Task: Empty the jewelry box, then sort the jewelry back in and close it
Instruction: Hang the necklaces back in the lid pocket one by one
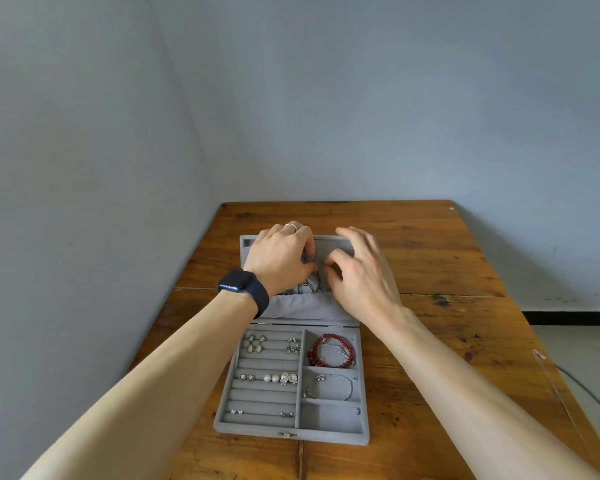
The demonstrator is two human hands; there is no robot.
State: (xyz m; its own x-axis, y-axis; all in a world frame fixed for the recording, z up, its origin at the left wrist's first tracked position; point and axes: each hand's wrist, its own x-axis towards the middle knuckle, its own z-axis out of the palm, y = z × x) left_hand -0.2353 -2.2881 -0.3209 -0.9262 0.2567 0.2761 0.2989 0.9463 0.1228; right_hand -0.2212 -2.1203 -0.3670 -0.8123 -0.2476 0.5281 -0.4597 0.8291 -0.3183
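A grey velvet jewelry box (pixel 362 382) lies open on the wooden table (pixel 430 271), its lid (pixel 312 308) flat at the far side. Both hands work over the lid's inside. My left hand (pixel 279 259), with a ring and a dark watch, pinches a thin silver necklace (pixel 312 284) there. My right hand (pixel 357 271) pinches the same chain with thumb and forefinger, its other fingers spread. In the tray, earrings (pixel 257 342) and studs (pixel 274 378) sit in the left rows; a red bead bracelet (pixel 331 351) and a silver bracelet (pixel 329 388) lie in right compartments.
The table stands in a corner of two pale walls (pixel 118 133). The box's clasp (pixel 286 434) faces the near edge. The lowest right compartment (pixel 329 417) holds nothing. A thin cable (pixel 582 386) runs on the floor at the right.
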